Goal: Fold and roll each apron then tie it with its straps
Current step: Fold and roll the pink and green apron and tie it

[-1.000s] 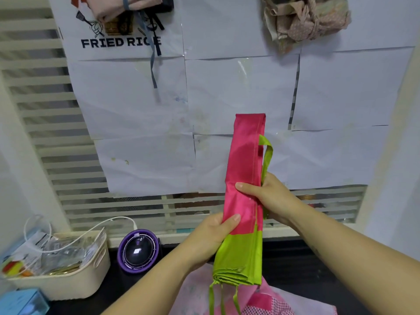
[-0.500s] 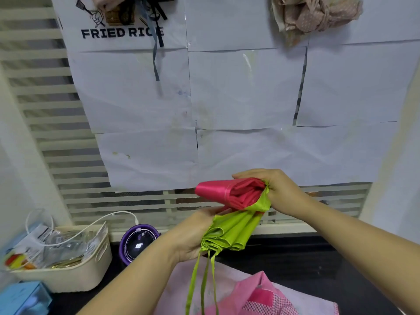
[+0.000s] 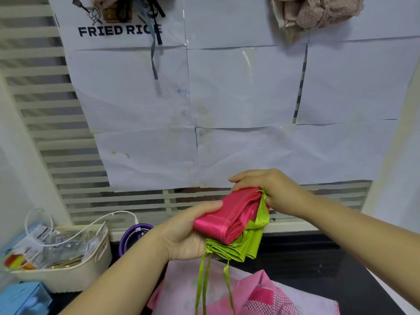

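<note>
Over black counter (image 3: 306, 258) | left hand (image 3: 184, 233), right hand (image 3: 272, 192) grip pink-green apron (image 3: 229, 219) | papered slat wall (image 3: 238, 87) | basket (image 3: 68, 276) left

Glossy satin-like cloth apron (image 3: 229, 221), creased matt paper sheets (image 3: 245, 87)

You faced a wall of white paper sheets (image 3: 245, 87) taped edge to edge over pale slatted louvres (image 3: 45, 92), which showed bare to your left and in a strip below the paper. The top-left sheet carried the black lettering FRIED RICE (image 3: 120, 30). On the black counter (image 3: 306, 264) to your left sat a cream basket (image 3: 68, 278) stuffed with clear plastic packets (image 3: 56, 244), and a white cable (image 3: 91, 228) looped over its rim. A round purple device (image 3: 134, 235) stood just beside the basket, against the wall. A blue box (image 3: 25, 298) lay in your bottom-left corner, in front of the basket
</note>
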{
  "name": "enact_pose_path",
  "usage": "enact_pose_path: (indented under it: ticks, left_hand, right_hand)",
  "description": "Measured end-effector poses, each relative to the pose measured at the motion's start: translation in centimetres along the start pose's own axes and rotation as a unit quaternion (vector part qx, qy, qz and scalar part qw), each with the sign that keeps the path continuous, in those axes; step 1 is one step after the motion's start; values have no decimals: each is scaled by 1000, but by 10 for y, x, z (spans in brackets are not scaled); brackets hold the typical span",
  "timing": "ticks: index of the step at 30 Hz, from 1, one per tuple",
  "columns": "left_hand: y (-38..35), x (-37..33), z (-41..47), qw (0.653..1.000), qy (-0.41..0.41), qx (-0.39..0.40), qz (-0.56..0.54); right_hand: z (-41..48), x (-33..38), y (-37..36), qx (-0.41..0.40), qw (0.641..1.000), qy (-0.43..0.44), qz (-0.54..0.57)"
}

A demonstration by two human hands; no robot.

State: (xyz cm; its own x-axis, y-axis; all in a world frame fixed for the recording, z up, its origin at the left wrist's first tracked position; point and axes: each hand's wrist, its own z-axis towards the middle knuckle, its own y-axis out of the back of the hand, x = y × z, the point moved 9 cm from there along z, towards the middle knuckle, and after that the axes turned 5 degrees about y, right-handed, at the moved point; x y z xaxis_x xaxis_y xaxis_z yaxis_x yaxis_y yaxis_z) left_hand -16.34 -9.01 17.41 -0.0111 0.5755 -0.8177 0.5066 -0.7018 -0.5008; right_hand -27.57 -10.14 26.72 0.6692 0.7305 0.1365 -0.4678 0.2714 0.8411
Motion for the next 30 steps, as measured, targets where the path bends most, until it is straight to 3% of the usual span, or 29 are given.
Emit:
enact_pose_path:
  ticks: [6,12,19,21,24,25,26,28,30]
  left_hand:
    - [9,11,7,998,-9,-43,51]
    - [33,26,0,992,-25,-117,44]
    - [62,24,-6,970,-66,-224,-69]
    - [59,21,-3,966,-81,-233,-78]
    - [56,17,-2,962,-99,-238,-88]
    - [56,17,-3,961,-103,-240,-92]
    - [56,16,-4,959,-107,-244,-97]
    - [58,14,-7,956,-110,-253,-103]
    - [57,14,-7,953,-104,-262,-111]
  right_hand:
    - [-4,-18,-15,28,996,-82,26]
    - [-18,-35,-7,18,960,-217,176]
    - [-40,-66,4,-16,910,-320,264]
    - [-47,-80,-3,-126,840,-371,374]
    - [-69,-92,-24,-304,645,-452,536]
    - [-75,-93,-31,-334,602,-462,560]
    - [-80,-93,-36,-349,585,-468,562]
    - [-87,-87,-37,-367,628,-479,492]
    - [-86,-69,-19,-373,752,-432,330]
